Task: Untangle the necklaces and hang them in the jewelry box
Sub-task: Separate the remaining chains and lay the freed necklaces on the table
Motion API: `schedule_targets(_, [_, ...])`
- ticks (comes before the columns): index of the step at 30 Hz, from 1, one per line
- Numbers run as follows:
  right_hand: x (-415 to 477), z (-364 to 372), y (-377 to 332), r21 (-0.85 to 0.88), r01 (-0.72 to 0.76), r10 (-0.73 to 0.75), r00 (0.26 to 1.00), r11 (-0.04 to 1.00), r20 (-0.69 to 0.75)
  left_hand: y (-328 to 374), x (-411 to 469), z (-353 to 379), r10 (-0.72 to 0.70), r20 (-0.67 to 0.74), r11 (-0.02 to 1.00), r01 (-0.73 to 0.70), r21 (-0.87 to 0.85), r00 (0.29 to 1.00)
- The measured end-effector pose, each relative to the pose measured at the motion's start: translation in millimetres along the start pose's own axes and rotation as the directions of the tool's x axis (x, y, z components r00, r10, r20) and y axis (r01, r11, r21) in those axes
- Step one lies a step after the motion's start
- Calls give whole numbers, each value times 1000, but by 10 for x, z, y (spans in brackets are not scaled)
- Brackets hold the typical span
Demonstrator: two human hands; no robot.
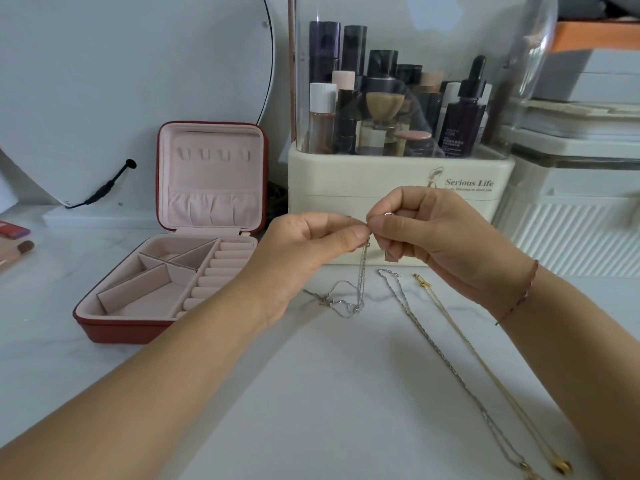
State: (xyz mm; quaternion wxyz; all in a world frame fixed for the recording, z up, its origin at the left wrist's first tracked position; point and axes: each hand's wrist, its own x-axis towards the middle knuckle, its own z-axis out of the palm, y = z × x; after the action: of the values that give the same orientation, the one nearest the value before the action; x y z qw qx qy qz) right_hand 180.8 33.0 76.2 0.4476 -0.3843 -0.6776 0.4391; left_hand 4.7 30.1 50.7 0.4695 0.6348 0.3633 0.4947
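Observation:
My left hand (311,251) and my right hand (436,237) meet above the table, each pinching the top of a thin silver necklace (360,285). Its chain hangs down and its lower loops and pendant lie on the white tabletop. To the right a second silver necklace (446,362) and a gold necklace (485,365) lie stretched out straight, side by side and apart. The red jewelry box (173,237) stands open at the left, pink inside, with small hooks in its raised lid and nothing hanging on them.
A cream cosmetics organizer (398,188) full of bottles stands just behind my hands. A round mirror (131,81) with a black cable leans at the back left. White storage boxes (581,202) fill the right. Makeup brushes (17,251) lie at the far left edge.

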Motion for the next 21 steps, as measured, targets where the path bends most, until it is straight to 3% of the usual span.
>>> schedule_targets(7, [8,26,18,20,-25,25,999,999,20,-29,11,1,7,-82,995,1,100,997])
schedule_targets(14, [8,-5,9,5,-63,63,997,998,44,-19,-1,-6,126,-121,953,-86,290,985])
schedule_targets(21, [12,-1,40,-29,-124,126,986,992,108,-40,22,-8,-59,-72,994,65,87,996])
